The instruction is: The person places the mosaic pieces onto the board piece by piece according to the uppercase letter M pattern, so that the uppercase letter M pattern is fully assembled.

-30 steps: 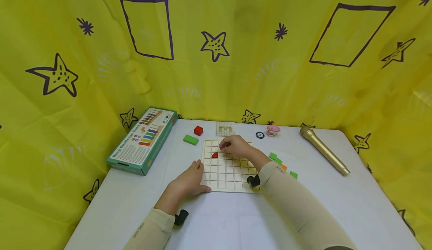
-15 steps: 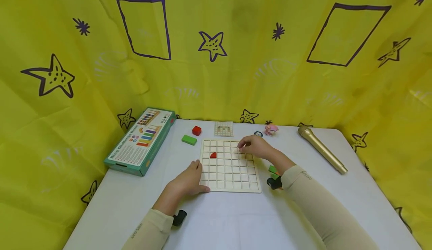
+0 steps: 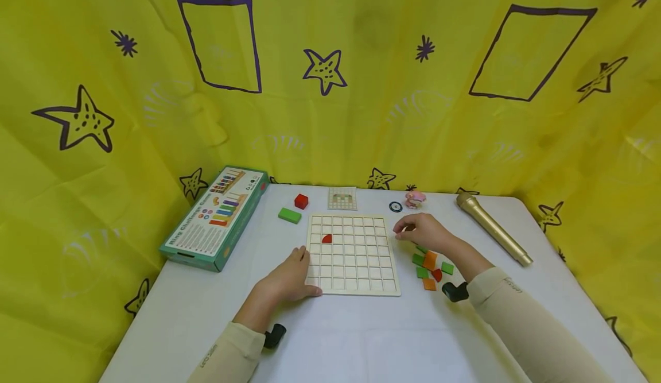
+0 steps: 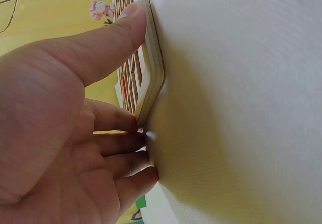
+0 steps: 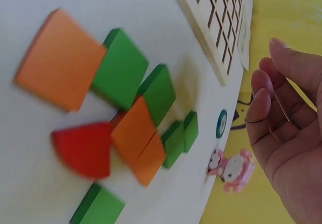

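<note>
A pale wooden grid board (image 3: 361, 251) lies on the white table, with one red quarter-round tile (image 3: 327, 238) in a cell at its upper left. My left hand (image 3: 289, 274) holds the board's near left corner, thumb at the front edge and fingertips along the left side. In the left wrist view the thumb (image 4: 113, 40) laps the board's edge. My right hand (image 3: 426, 232) is off the board's right side, fingers loosely bent and nothing between them. Below it lie several loose tiles: orange (image 5: 60, 60), green (image 5: 119, 68) and a red quarter-round (image 5: 83, 148).
Behind the board are a red cube (image 3: 302, 201), a green block (image 3: 290, 215), a small pattern card (image 3: 343, 198), a round disc (image 3: 395, 207) and a pink figurine (image 3: 415, 199). A game box (image 3: 217, 216) stands left, a gold microphone (image 3: 493, 228) right.
My right hand has moved rightward from over the board to beyond its right edge, uncovering the grid cells and the loose tiles. The left hand stays at the board's corner.
</note>
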Demonstrator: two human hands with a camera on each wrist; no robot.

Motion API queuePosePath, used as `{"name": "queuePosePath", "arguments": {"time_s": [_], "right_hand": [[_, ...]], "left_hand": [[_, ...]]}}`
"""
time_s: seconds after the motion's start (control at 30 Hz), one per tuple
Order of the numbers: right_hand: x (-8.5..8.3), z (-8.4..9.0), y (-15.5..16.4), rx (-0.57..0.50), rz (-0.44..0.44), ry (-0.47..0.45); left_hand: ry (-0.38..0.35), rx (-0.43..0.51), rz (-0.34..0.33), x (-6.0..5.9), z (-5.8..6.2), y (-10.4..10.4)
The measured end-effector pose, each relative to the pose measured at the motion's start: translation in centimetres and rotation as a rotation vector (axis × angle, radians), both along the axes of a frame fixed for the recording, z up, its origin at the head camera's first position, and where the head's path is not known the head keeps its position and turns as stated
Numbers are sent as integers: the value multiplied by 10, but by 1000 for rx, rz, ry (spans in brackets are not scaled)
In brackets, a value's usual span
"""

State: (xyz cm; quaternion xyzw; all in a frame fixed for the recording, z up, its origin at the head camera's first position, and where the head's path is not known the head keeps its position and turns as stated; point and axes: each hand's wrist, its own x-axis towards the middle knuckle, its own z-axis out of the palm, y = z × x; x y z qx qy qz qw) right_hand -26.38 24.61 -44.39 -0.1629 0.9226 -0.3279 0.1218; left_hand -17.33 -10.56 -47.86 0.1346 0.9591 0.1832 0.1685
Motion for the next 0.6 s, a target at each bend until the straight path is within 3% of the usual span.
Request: {"name": "queuePosePath", "arguments": {"time_s": [0.43,0.6], "right_hand": [[22,-2,48,5,-68,-19],[28,-3,64,23,-82,14]], "left_hand": [[17,-25,-19,-2,-1,0],[12,-20,-13,0,-1,0]]}}
